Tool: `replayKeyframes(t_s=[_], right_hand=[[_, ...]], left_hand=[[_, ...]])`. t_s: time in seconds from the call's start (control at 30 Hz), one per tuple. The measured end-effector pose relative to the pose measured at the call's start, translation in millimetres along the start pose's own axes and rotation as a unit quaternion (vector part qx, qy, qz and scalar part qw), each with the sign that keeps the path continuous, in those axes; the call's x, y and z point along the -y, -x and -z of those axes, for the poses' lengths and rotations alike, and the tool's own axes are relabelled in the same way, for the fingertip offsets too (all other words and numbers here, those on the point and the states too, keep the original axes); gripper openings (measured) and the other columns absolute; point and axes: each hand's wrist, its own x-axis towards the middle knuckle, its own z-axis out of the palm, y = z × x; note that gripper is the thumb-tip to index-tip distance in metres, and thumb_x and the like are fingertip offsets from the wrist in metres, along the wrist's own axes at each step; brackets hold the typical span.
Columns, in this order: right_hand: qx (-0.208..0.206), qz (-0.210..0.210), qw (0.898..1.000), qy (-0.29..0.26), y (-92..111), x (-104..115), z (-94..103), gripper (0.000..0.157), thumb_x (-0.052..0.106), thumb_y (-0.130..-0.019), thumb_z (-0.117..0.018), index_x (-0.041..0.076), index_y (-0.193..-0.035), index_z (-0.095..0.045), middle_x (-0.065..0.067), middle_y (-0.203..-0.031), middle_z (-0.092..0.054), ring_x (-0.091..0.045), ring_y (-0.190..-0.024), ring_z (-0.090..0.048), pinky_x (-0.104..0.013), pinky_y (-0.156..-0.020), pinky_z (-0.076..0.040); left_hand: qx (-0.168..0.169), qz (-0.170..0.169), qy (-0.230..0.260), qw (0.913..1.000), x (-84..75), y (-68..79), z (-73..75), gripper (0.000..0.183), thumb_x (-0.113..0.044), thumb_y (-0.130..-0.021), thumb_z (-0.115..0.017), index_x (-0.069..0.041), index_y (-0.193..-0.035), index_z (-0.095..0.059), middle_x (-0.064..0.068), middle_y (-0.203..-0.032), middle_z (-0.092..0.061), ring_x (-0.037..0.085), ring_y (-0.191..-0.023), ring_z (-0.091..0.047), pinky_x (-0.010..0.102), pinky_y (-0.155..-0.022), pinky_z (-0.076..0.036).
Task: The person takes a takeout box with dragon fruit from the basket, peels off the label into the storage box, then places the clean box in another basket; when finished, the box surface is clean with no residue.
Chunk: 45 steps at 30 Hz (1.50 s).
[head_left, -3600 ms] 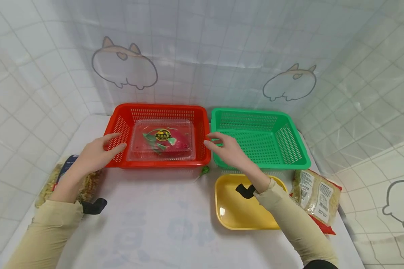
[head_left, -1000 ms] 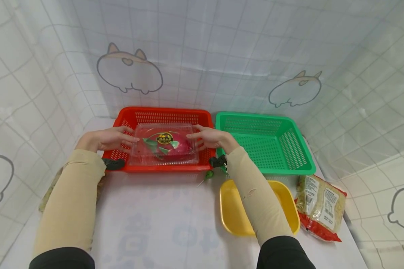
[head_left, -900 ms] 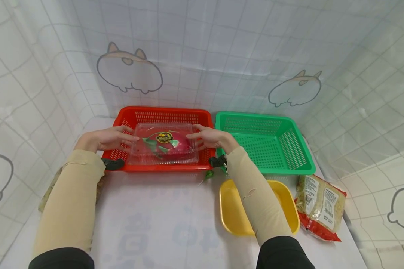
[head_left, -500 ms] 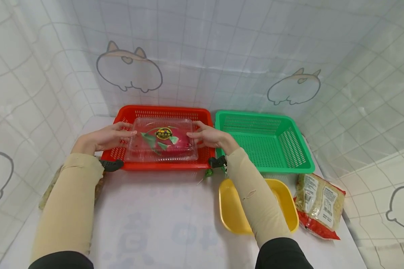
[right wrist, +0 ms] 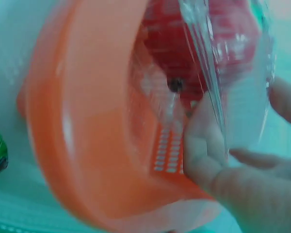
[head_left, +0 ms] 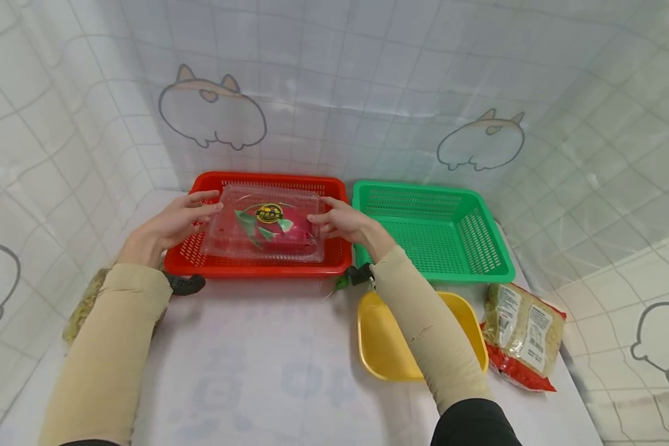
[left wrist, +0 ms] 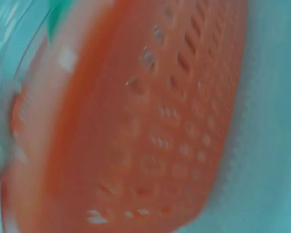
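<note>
A clear plastic clamshell box with a pink-red dragon fruit inside and a black-and-gold label on its lid is held by both hands, slightly tilted, over the red basket. My left hand grips its left end with thumb and fingers. On the opposite end, my right hand pinches the edge; the right wrist view shows the thumb and fingers on either side of the clear plastic. In the left wrist view the red basket's perforated wall fills most of the picture, blurred.
A green basket stands to the right of the red one. In front are a yellow tray, partly under my right sleeve, and a green-wrapped lollipop. A red-ended bag lies at right, a pasta bag at left.
My hands have come from above the red basket's ends to the clamshell box's two sides and taken hold. The box has risen out of the basket and tilted over the last second.
</note>
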Motion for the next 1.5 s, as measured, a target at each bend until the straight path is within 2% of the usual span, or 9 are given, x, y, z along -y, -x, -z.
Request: replayKeyframes(t_s=[0.23,0.37,0.5,0.6,0.77,0.83,1.0,1.23,1.5], right_hand=[[-0.048,0.025,0.998,-0.024,13.4,11.0,-12.3,0.08,0.018,-0.096,-0.067,0.02,-0.16,-0.02,-0.004,-0.093,-0.062,-0.016,-0.056,-0.048,-0.03,-0.076,-0.056],[-0.069,0.04,0.996,-0.041,23.1,14.2,-14.1,0.073,0.017,-0.096,-0.066,0.022,-0.158,-0.028,-0.004,-0.094,-0.061,-0.015,-0.054,-0.044,-0.027,-0.065,-0.052],[-0.082,0.052,0.994,-0.047,33.9,15.5,-14.1,0.068,0.017,-0.096,-0.065,0.025,-0.156,-0.033,-0.005,-0.095,-0.06,-0.016,-0.055,-0.045,-0.027,-0.065,-0.053],[-0.089,0.063,0.992,-0.056,40.7,15.1,-13.9,0.067,0.016,-0.097,-0.065,0.024,-0.155,-0.034,-0.007,-0.1,-0.061,-0.016,-0.055,-0.046,-0.026,-0.064,-0.052],[-0.11,0.089,0.986,-0.089,51.4,13.1,-13.7,0.061,0.014,-0.095,-0.066,0.021,-0.151,-0.041,-0.01,-0.117,-0.055,-0.013,-0.055,-0.045,-0.022,-0.058,-0.048],[-0.12,0.098,0.983,-0.094,56.6,12.2,-14.1,0.06,0.014,-0.095,-0.067,0.021,-0.149,-0.044,-0.01,-0.12,-0.052,-0.012,-0.057,-0.045,-0.022,-0.058,-0.048],[-0.14,0.107,0.982,-0.072,70.4,8.0,-17.3,0.06,0.018,-0.094,-0.069,0.021,-0.149,-0.045,-0.009,-0.126,-0.053,-0.014,-0.07,-0.054,-0.025,-0.068,-0.053],[-0.149,0.113,0.981,-0.049,89.3,-0.2,-25.6,0.06,0.022,-0.092,-0.07,0.023,-0.147,-0.046,-0.009,-0.128,-0.054,-0.022,-0.103,-0.059,-0.036,-0.086,-0.056],[-0.136,0.117,0.983,-0.027,109.8,-16.6,-37.0,0.059,0.022,-0.094,-0.067,0.023,-0.148,-0.044,-0.01,-0.124,-0.054,-0.021,-0.1,-0.057,-0.035,-0.085,-0.054]], left_hand=[[-0.077,0.007,-0.024,0.9967,-22.5,15.1,-20.7,0.077,-0.049,-0.098,-0.056,-0.018,-0.16,-0.022,-0.008,-0.134,-0.039,0.015,-0.11,-0.04,0.031,-0.095,-0.039],[-0.09,0.001,-0.04,0.9952,-31.9,23.7,-28.8,0.073,-0.049,-0.099,-0.054,-0.017,-0.159,-0.026,0.006,-0.148,-0.036,0.017,-0.115,-0.042,0.039,-0.106,-0.038],[-0.092,-0.009,-0.04,0.9949,-38.8,32.4,-34.8,0.071,-0.049,-0.099,-0.053,-0.018,-0.159,-0.029,0.008,-0.151,-0.036,0.015,-0.12,-0.043,0.045,-0.114,-0.034],[-0.095,-0.018,-0.05,0.994,-43.0,39.2,-38.5,0.071,-0.049,-0.099,-0.054,-0.018,-0.158,-0.03,0.003,-0.14,-0.043,0.014,-0.117,-0.045,0.041,-0.111,-0.039],[-0.107,-0.034,-0.079,0.9905,-49.4,50.0,-44.4,0.072,-0.052,-0.097,-0.056,-0.019,-0.157,-0.033,-0.002,-0.125,-0.046,0.016,-0.113,-0.047,0.021,-0.089,-0.049],[-0.11,-0.037,-0.084,0.9897,-50.6,53.7,-46.5,0.073,-0.054,-0.097,-0.056,-0.02,-0.157,-0.033,-0.001,-0.125,-0.046,0.02,-0.114,-0.047,0.018,-0.082,-0.051],[-0.109,-0.04,-0.086,0.9895,-49.4,64.3,-50.9,0.074,-0.055,-0.096,-0.056,-0.022,-0.158,-0.031,0.001,-0.124,-0.047,0.025,-0.112,-0.048,0.024,-0.078,-0.056],[-0.112,-0.059,-0.095,0.9873,-43.4,79.5,-58.0,0.073,-0.054,-0.097,-0.056,-0.028,-0.159,-0.027,-0.001,-0.122,-0.045,0.018,-0.109,-0.046,0.02,-0.078,-0.052],[-0.089,-0.072,-0.074,0.9907,-30.6,98.2,-63.9,0.073,-0.045,-0.099,-0.057,-0.032,-0.16,-0.02,0.002,-0.133,-0.04,0.017,-0.111,-0.047,0.024,-0.075,-0.057]])
